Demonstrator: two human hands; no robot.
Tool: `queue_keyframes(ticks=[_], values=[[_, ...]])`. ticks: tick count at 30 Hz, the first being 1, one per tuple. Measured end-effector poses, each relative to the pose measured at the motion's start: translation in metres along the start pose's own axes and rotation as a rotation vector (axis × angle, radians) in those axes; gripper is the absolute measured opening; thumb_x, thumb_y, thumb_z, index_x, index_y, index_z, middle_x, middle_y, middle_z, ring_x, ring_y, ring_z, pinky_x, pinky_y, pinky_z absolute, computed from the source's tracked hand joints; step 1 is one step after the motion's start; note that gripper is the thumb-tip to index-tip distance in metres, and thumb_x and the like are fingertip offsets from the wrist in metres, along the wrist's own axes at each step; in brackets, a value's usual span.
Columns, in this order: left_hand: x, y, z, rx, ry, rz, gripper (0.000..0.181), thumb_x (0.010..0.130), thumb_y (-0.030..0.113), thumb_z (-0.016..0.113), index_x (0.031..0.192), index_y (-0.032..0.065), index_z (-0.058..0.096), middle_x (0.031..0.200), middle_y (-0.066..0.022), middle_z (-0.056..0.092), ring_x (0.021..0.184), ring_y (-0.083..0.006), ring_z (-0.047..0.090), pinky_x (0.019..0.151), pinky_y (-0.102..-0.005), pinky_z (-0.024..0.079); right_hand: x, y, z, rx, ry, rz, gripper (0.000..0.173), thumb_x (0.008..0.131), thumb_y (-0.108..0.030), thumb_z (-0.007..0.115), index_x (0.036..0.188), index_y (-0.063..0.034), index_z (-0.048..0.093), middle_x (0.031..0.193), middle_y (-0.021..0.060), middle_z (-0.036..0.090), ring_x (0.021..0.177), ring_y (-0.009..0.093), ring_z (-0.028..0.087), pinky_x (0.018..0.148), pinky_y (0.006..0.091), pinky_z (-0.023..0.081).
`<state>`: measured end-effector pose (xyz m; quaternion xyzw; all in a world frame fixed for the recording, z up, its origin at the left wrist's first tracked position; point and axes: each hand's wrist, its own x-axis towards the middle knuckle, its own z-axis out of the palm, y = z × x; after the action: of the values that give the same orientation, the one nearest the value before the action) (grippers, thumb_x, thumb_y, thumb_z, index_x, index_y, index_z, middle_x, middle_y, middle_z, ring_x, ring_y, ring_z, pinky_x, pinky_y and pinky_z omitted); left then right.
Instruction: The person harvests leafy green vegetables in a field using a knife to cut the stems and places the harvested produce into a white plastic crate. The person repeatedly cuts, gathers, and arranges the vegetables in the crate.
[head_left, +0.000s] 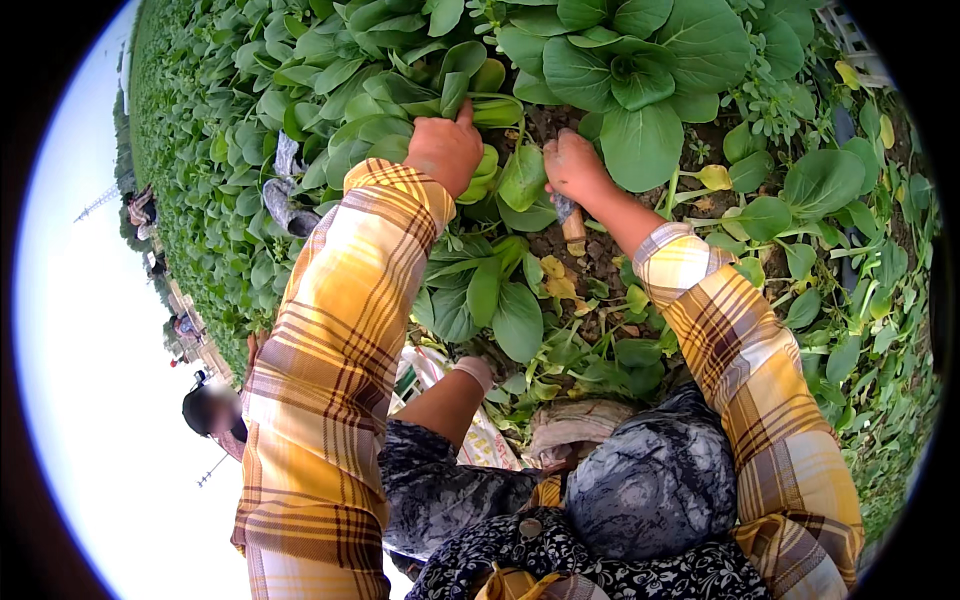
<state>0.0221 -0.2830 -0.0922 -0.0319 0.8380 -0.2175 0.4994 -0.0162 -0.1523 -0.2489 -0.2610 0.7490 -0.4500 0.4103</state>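
My left hand (448, 150) reaches into the green leafy plants, its fingers at the pale stalks of a bok choy (496, 111); the fingertips are partly hidden among the leaves. To its right, my right hand (574, 165) is closed round a tool handle (573, 225) of wood with grey wrapping; the tool's working end is out of sight. A large bok choy rosette (634, 75) stands just above my right hand. Below my left hand grows another bok choy (487, 292). Yellowed leaves (559, 279) lie on the brown soil beneath the handle.
Cut leaves (802, 262) litter the ground at right. A white plastic crate (855, 45) stands at upper right. A printed white sack (480, 442) lies by my leg. Grey patterned cloth (285, 195) rests among plants at left. Another person (214, 411) is beyond my left sleeve.
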Motion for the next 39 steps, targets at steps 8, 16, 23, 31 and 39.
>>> queue_keyframes(ticks=[8,16,23,31,39], values=[[-0.007,0.022,0.000,0.009,0.037,-0.028,0.036,0.072,0.015,0.062,0.107,0.0051,0.059,0.134,-0.0181,0.035,0.081,-0.0250,0.064,0.063,-0.0344,0.048,-0.001,-0.034,0.008,-0.196,-0.039,0.099,0.023,0.078,-0.014,0.049,0.076,0.0078,0.055,0.077,0.0228,0.059,0.073,0.032,0.063,0.069,0.0378,0.050],[-0.013,0.011,0.025,-0.077,0.118,-0.027,0.038,0.069,0.012,0.064,0.105,0.0025,0.059,0.132,-0.0191,0.035,0.080,-0.0265,0.064,0.065,-0.0346,0.050,0.007,-0.039,0.032,-0.224,-0.030,0.073,0.026,0.073,-0.013,0.055,0.086,0.0090,0.054,0.092,0.0260,0.056,0.083,0.040,0.059,0.076,0.0410,0.048],[-0.019,0.021,0.042,-0.111,0.138,-0.108,0.039,0.067,0.010,0.065,0.105,-0.0007,0.058,0.132,-0.0200,0.035,0.082,-0.0269,0.064,0.066,-0.0348,0.050,0.013,-0.037,0.050,-0.437,-0.194,-0.072,0.026,0.075,-0.012,0.052,0.090,0.0080,0.052,0.090,0.0245,0.058,0.088,0.038,0.058,0.076,0.0418,0.048],[-0.132,-0.013,0.016,-0.583,0.455,0.133,0.074,0.046,0.005,0.071,0.114,-0.0013,0.044,0.137,-0.0158,0.027,0.076,-0.0348,0.059,0.069,-0.0387,0.049,-0.074,-0.068,-0.070,-0.436,-0.205,0.070,0.047,0.086,-0.036,0.051,0.095,0.0102,0.050,0.095,0.0304,0.056,0.090,0.043,0.054,0.080,0.0458,0.044],[-0.299,-0.011,-0.013,-1.279,0.816,0.541,0.098,0.048,0.014,0.075,0.135,0.0070,0.031,0.141,-0.0192,0.020,0.131,-0.0342,0.023,0.106,-0.0398,0.021,-0.220,-0.205,-0.219,0.041,0.071,-0.422,0.045,0.067,-0.018,0.076,0.104,0.0012,0.058,0.082,0.0062,0.054,0.060,0.010,0.049,0.056,0.0235,0.043]])
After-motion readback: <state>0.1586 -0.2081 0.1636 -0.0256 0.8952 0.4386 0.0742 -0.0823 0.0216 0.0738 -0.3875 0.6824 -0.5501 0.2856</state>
